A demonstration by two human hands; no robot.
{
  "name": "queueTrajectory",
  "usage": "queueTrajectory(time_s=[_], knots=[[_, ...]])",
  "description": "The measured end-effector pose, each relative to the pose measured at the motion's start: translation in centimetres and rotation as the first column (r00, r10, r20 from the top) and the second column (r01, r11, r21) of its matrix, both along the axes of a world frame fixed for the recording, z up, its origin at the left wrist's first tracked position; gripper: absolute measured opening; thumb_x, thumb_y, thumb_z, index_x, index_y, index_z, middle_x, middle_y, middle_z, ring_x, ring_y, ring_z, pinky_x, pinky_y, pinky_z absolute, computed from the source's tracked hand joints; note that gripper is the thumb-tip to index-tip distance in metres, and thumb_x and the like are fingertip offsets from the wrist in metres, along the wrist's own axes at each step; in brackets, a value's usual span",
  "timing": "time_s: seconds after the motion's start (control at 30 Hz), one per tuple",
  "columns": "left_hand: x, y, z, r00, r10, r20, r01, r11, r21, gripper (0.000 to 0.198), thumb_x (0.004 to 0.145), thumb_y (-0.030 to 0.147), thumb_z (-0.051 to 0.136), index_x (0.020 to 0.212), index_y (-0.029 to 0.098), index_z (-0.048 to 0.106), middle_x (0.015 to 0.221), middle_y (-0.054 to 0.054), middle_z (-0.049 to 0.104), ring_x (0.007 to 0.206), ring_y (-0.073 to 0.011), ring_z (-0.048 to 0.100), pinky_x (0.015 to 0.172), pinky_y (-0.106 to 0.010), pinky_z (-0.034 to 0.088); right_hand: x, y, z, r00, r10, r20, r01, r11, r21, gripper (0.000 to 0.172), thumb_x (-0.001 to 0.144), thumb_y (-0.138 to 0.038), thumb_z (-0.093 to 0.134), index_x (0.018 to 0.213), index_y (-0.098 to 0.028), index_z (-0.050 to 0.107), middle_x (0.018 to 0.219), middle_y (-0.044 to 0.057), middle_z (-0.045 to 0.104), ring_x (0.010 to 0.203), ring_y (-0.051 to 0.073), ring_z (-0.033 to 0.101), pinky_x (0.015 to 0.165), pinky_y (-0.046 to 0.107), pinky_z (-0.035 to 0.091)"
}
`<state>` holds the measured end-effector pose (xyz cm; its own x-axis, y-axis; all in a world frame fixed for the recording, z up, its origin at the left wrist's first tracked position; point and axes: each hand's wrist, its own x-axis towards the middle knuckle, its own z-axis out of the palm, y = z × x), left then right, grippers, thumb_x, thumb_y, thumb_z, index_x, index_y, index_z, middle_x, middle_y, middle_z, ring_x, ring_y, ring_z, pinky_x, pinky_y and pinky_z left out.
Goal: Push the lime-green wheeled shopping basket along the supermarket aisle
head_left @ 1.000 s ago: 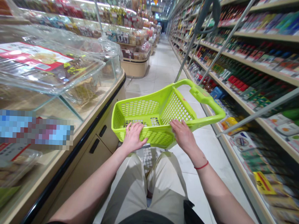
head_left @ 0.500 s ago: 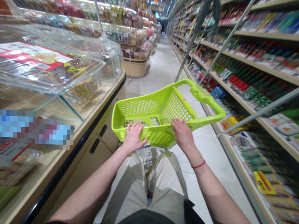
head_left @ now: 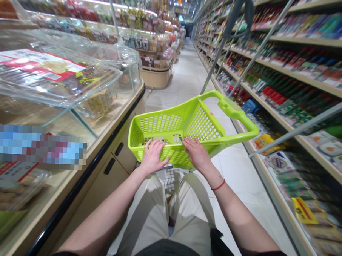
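A bright green plastic shopping cart (head_left: 160,122) stands crosswise in front of my knees, its handle (head_left: 246,122) toward the right. No goods show inside its perforated basket. My left hand (head_left: 153,155) grips the near rim left of the middle, fingers curled over the edge and thumb on the outer wall. Farther right along that same rim is my right hand (head_left: 196,153), its fingers hooked over the top. Between the two hands a short stretch of rim shows. Part of a lower rack (head_left: 171,179) is visible beneath the basket.
On the left, a wooden display counter (head_left: 132,100) with glass dividers carries clear packed food trays (head_left: 48,73). Tall shelves (head_left: 309,73) of packaged goods line the right, with a slanted metal rail (head_left: 301,128) in front. A tiled aisle (head_left: 185,64) runs ahead between them.
My right hand has slid left along the near rim, closer to my left hand. The left hand and the cart stay almost where they were.
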<state>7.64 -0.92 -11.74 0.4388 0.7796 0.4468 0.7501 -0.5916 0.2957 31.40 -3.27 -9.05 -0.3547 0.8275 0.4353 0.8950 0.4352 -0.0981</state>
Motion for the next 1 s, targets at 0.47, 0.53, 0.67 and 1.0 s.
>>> queueTrajectory(time_s=[0.47, 0.53, 0.67, 1.0], knots=[[0.0, -0.1, 0.1, 1.0, 0.003, 0.002, -0.003, 1.0, -0.01, 0.055, 0.075, 0.041, 0.066, 0.126, 0.023, 0.052, 0.131, -0.011, 0.061, 0.132, -0.03, 0.048, 0.119, -0.053, 0.018, 8.4, -2.0, 2.2, 0.979, -0.2, 0.024, 0.196, 0.973, 0.119, 0.043, 0.091, -0.008, 0.044, 0.129, -0.013, 0.062, 0.134, 0.015, 0.063, 0.132, 0.028, 0.053, 0.117, 0.055, 0.033], [0.0, -0.1, 0.1, 1.0, 0.004, 0.0, -0.004, 1.0, -0.011, 0.056, 0.075, 0.041, 0.066, 0.126, 0.023, 0.052, 0.131, -0.011, 0.061, 0.132, -0.0301, 0.047, 0.119, -0.053, 0.018, 6.6, -1.5, 1.3, 0.985, -0.173, 0.012, 0.171, 0.979, 0.108, 0.045, 0.089, -0.006, 0.043, 0.13, -0.014, 0.062, 0.134, 0.014, 0.064, 0.131, 0.028, 0.053, 0.116, 0.056, 0.034], [-0.1, -0.1, 0.1, 1.0, 0.001, 0.0, -0.001, 1.0, -0.007, 0.057, 0.076, 0.042, 0.066, 0.127, 0.022, 0.052, 0.132, -0.011, 0.06, 0.132, -0.0301, 0.047, 0.12, -0.053, 0.018, 2.2, -0.4, -0.2, 0.996, -0.092, -0.009, 0.093, 0.993, 0.071, 0.049, 0.087, -0.002, 0.043, 0.129, -0.015, 0.062, 0.132, 0.013, 0.065, 0.129, 0.026, 0.055, 0.115, 0.054, 0.036], [-0.3, 0.0, 0.2, 1.0, 0.005, -0.001, -0.005, 1.0, 0.003, 0.054, 0.076, 0.041, 0.065, 0.125, 0.023, 0.052, 0.131, -0.01, 0.061, 0.132, -0.0294, 0.047, 0.12, -0.052, 0.018, -4.2, 0.7, -1.2, 0.997, 0.048, -0.059, -0.047, 0.999, 0.003, 0.048, 0.087, -0.001, 0.045, 0.13, -0.014, 0.062, 0.136, 0.013, 0.063, 0.131, 0.025, 0.054, 0.117, 0.05, 0.036]])
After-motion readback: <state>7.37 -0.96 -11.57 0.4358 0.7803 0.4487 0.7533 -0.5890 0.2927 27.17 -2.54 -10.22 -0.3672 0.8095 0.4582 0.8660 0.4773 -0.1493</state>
